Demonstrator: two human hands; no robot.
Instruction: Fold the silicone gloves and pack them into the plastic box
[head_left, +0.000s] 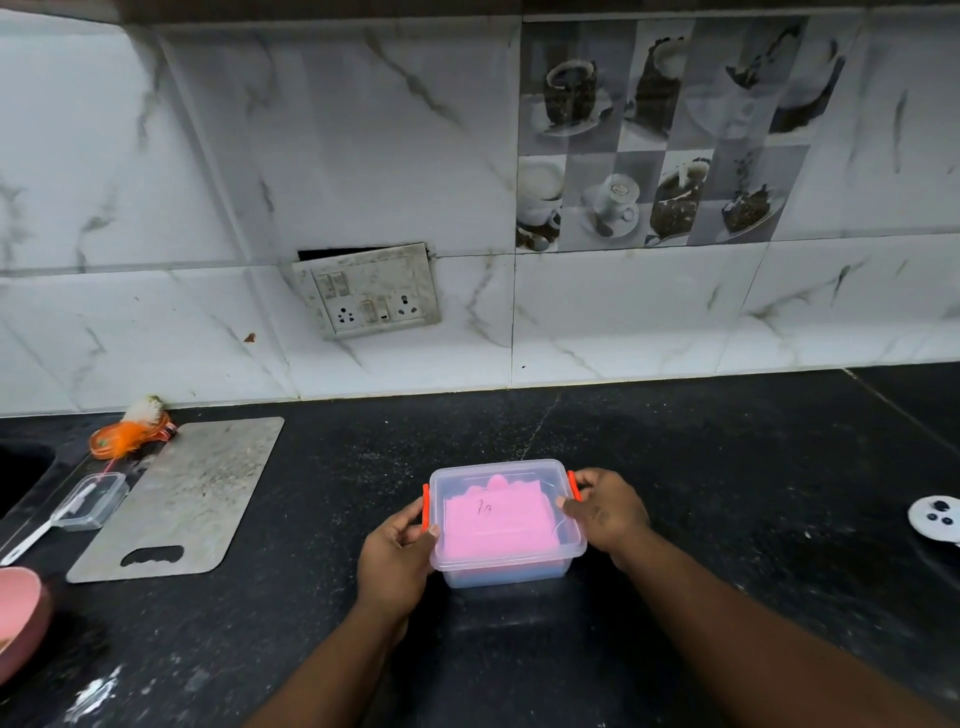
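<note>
Left hand (397, 551) grips the left side of the plastic box (506, 564), thumb on the lid by the orange clip (426, 504). Right hand (605, 512) curls round the right side. Folded pink silicone gloves (493, 522) lie inside under the closed lid. Box sits mid black table (727, 467); steel board (176, 493) left, marble-tiled wall (623, 312) behind.

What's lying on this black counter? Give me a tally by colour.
Clear: 2, lidded plastic box with orange clips, small plastic container
Pink: 2, folded silicone gloves bundle, round bowl
Grey: 1, metal chopping board
Orange: 1, feathery tuft
White: 2, round disc, long-handled utensil
Total: 8
</note>
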